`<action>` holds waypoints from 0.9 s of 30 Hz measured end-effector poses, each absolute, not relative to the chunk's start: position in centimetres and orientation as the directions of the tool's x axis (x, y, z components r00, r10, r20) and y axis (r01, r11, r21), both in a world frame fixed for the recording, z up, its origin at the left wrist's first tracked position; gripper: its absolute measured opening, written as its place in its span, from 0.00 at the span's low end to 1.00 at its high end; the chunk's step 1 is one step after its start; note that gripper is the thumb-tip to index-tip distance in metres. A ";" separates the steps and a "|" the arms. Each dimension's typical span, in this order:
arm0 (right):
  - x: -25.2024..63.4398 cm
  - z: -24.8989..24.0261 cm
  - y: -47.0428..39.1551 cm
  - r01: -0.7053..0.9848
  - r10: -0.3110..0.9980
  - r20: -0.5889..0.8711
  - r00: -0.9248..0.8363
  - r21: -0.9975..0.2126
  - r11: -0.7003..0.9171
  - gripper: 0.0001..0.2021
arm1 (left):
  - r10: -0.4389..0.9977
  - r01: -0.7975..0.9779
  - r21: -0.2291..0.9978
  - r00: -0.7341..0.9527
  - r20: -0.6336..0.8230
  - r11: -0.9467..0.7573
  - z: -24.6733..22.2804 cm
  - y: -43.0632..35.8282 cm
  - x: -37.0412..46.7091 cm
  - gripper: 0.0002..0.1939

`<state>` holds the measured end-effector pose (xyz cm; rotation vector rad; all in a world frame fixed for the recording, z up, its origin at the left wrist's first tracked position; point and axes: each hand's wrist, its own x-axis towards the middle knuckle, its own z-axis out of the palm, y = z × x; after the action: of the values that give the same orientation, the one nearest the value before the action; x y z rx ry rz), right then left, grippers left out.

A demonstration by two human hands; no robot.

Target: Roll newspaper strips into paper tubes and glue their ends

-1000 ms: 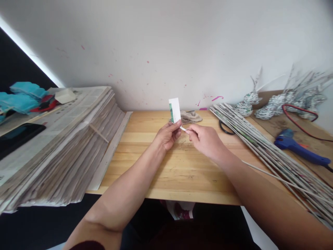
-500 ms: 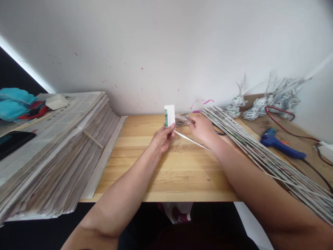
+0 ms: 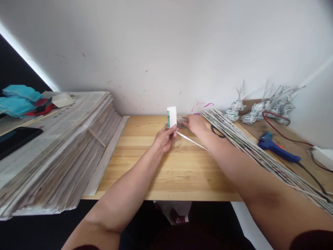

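My left hand (image 3: 166,137) pinches a small white card (image 3: 172,117) with a green edge, held upright over the wooden table. From the same fingers a thin white paper strip (image 3: 191,140) slants down to the right, its far end reaching my right forearm. At the back of the table, my right hand (image 3: 195,124) has its fingers closed at a crumpled greyish cloth (image 3: 181,121), partly hidden behind the card. The black loop of a handle (image 3: 218,132), possibly scissors, shows just beyond my right wrist.
A tall stack of newspapers (image 3: 85,146) fills the left side, topped by a phone (image 3: 20,140) and blue packets (image 3: 19,100). Rolled paper sticks (image 3: 249,152) lie on the right. Beyond them are a blue glue gun (image 3: 278,147) and woven paper figures (image 3: 255,111).
My right hand has moved a little left and lower onto the greyish cloth. My left hand still holds the card and strip. The camera view has shifted slightly.
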<state>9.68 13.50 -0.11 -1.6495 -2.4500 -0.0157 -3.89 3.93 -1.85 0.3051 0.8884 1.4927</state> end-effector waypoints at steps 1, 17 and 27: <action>9.6 0.0 13.4 0.915 0.913 0.157 -0.378 -0.085 0.393 0.15 | 0.937 -0.728 0.676 -0.150 -0.316 0.112 -1.9 4.0 -3.9 0.07; 9.5 1.4 3.7 0.752 0.749 0.382 -0.541 -0.180 0.635 0.06 | 0.929 -0.709 0.698 -0.183 -0.321 0.101 -1.9 4.0 -4.3 0.08; 9.7 0.4 4.0 0.800 0.807 0.337 -0.484 -0.204 0.565 0.10 | 0.931 -0.747 0.657 -0.160 -0.328 0.103 -1.6 4.1 -4.5 0.06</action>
<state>9.74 3.98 0.35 -1.3029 -2.4067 0.0263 -4.47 4.06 -1.60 0.2753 0.8724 1.5049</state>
